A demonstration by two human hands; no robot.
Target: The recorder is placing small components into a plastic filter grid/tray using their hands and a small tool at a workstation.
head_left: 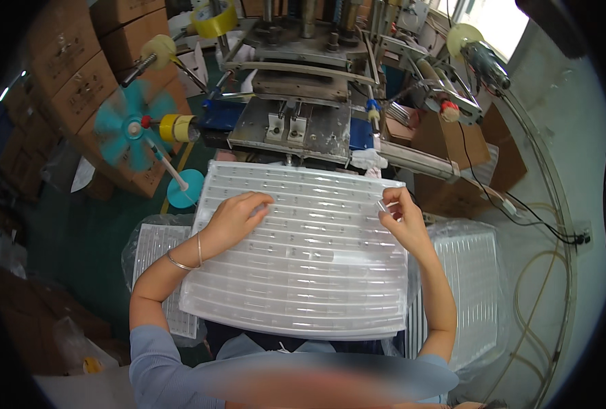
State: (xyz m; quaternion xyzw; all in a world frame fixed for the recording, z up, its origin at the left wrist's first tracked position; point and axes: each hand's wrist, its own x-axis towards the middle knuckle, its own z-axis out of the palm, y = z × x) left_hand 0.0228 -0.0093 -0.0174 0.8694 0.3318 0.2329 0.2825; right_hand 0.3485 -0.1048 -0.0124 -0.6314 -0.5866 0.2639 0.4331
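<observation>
Inside the white tray point(303, 332) lie rows of seemingly tubular clear pieces point(276, 238).

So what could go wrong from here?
The small clear piece pinched in the right hand could slip, and might be hard to spot against the pale tray.
The bangle on the left arm sits by the tray's left edge and may catch or knock it.
The fan, its blades blurred as if spinning, stands near that side; a loose sleeve or wrap could perhaps be drawn toward it.
</observation>
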